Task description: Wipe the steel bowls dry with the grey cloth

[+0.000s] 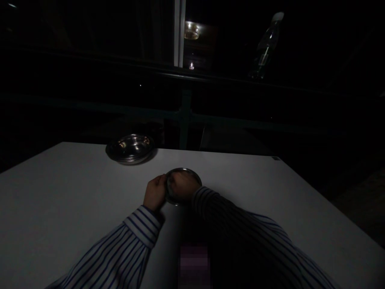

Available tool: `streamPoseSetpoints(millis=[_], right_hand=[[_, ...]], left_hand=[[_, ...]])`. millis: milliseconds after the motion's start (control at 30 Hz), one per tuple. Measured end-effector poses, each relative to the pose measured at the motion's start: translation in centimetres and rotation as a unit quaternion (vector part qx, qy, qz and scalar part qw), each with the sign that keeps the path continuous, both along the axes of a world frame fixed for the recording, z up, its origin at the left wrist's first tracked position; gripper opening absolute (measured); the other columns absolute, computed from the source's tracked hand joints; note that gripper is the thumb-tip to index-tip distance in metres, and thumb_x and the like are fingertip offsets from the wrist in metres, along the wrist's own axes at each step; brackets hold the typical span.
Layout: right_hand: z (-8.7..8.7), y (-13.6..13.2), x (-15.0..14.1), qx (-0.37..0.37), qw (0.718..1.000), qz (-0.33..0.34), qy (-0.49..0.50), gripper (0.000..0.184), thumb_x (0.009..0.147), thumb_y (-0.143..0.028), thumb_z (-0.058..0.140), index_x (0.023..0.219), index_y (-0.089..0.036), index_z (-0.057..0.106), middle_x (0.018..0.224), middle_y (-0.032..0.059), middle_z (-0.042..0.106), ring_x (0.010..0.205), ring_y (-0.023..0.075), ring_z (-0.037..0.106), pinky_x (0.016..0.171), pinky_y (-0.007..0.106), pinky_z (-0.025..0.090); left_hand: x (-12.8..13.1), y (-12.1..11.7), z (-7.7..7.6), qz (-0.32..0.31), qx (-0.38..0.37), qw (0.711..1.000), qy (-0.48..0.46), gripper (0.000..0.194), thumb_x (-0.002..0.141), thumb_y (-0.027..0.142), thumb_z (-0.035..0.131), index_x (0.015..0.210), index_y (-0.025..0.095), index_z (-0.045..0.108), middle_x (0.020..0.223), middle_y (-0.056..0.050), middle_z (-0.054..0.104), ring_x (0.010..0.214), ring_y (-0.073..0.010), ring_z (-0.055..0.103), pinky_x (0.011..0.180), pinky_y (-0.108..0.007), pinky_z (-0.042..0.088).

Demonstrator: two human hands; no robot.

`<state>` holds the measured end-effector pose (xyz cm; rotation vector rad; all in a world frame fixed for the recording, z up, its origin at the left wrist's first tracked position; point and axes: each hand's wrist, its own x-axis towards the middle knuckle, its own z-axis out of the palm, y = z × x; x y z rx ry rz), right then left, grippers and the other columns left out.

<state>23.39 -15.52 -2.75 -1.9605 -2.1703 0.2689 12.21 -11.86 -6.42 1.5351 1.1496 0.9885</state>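
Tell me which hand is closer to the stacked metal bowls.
Left. Your left hand, at the left rim of the single bowl, is right of the stacked bowls and closer to you; your right hand is farther right, over the bowl's opening.

A dim room with tableware, too dark to tell home from eatery: stacked metal bowls (130,149) and a round metal dish (171,197) on the white surface (75,192); beyond, a pale upright post (179,34), glowing lamp (191,31) and plastic bottle (266,47).

A white table (75,200) is dimly lit; beyond it, a pale window-frame upright (179,36) and glowing lamp (191,31) are surrounded by darkness.
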Motion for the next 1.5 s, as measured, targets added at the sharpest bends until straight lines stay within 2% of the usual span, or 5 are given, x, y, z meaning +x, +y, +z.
streamPoseSetpoints(millis=[167,467,933,1267,1500], right_hand=[[-0.4,0.9,0.2,0.014,0.997,-0.070,0.001,0.028,0.078,-0.017,0.035,0.095,-0.009,0.056,0.097,0.0165,0.062,0.087,0.0213,0.059,0.070,0.028,0.040],[0.3,0.3,0.2,-0.053,0.991,0.120,0.011,0.016,0.071,-0.017,0.047,0.077,-0.018,0.062,0.078,0.0010,0.065,0.070,0.0111,0.059,0.060,0.019,0.039],[-0.2,1.0,0.3,0.011,0.999,-0.028,-0.031,0.029,0.076,-0.016,0.038,0.099,-0.009,0.056,0.099,0.0151,0.061,0.089,0.0215,0.058,0.072,0.029,0.042],[1.7,0.2,0.7,-0.136,0.975,0.171,-0.047,0.015,0.070,-0.019,0.052,0.076,-0.016,0.065,0.080,0.0044,0.066,0.072,0.0149,0.060,0.061,0.021,0.039],[1.0,0.6,-0.3,-0.071,0.991,0.073,-0.091,0.026,0.077,-0.019,0.042,0.091,-0.013,0.063,0.092,0.0105,0.065,0.080,0.0190,0.061,0.063,0.025,0.043]], left_hand=[[0.0,0.2,-0.2,-0.001,0.012,1.000,0.006,0.037,0.074,0.037,0.042,0.082,0.009,0.065,0.074,-0.010,0.068,0.069,-0.0198,0.060,0.062,-0.028,0.045],[0.0,-0.1,-0.2,0.040,0.033,0.998,0.027,0.032,0.074,0.035,0.041,0.068,0.013,0.063,0.066,-0.008,0.066,0.063,-0.0185,0.057,0.062,-0.029,0.042],[0.1,0.0,-0.1,0.009,0.023,0.999,0.020,0.037,0.074,0.039,0.040,0.074,0.011,0.064,0.067,-0.008,0.067,0.064,-0.0186,0.060,0.058,-0.027,0.044],[0.2,-0.3,-0.6,0.062,0.034,0.997,0.035,0.037,0.075,0.037,0.038,0.082,0.010,0.064,0.082,-0.013,0.068,0.073,-0.0215,0.060,0.065,-0.030,0.044],[-0.1,-0.1,-0.5,0.035,0.033,0.999,0.017,0.037,0.075,0.037,0.040,0.079,0.010,0.064,0.078,-0.011,0.069,0.070,-0.0201,0.061,0.063,-0.029,0.046]])
